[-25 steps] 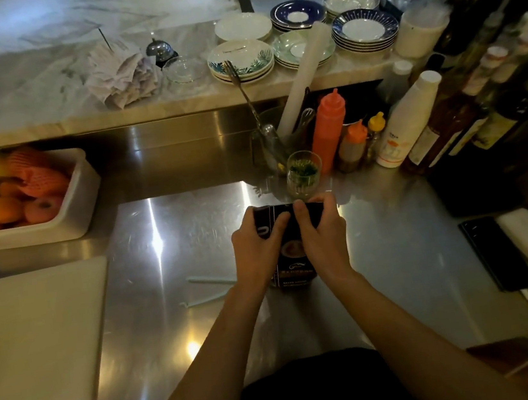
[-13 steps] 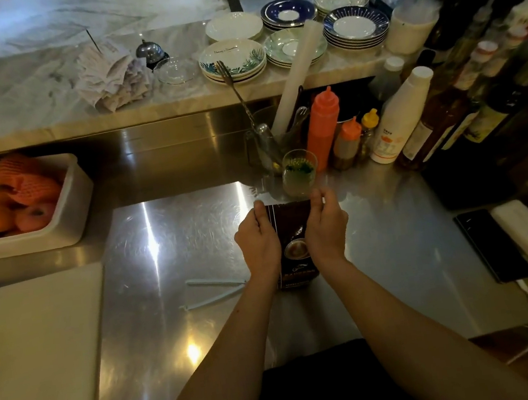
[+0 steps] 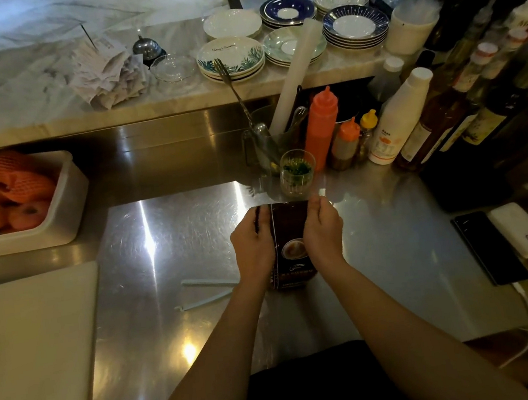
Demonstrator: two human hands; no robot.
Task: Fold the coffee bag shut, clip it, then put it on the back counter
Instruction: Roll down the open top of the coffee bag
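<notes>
A dark brown coffee bag with a cup picture stands upright on the steel worktop. My left hand grips its left side and my right hand grips its right side, fingers curled over the top edge. A pale blue bag clip lies open in a V on the steel, just left of my left wrist. The marble back counter runs across the far side, raised above the worktop.
A glass of green herbs stands right behind the bag, with squeeze bottles and a utensil pot beyond. Stacked plates and receipts sit on the marble. Fruit tub and cutting board at left; phone and power bank at right.
My hands slid from covering the bag's top front out to its two sides, exposing the front panel. The bag's top now stands taller and flatter.
</notes>
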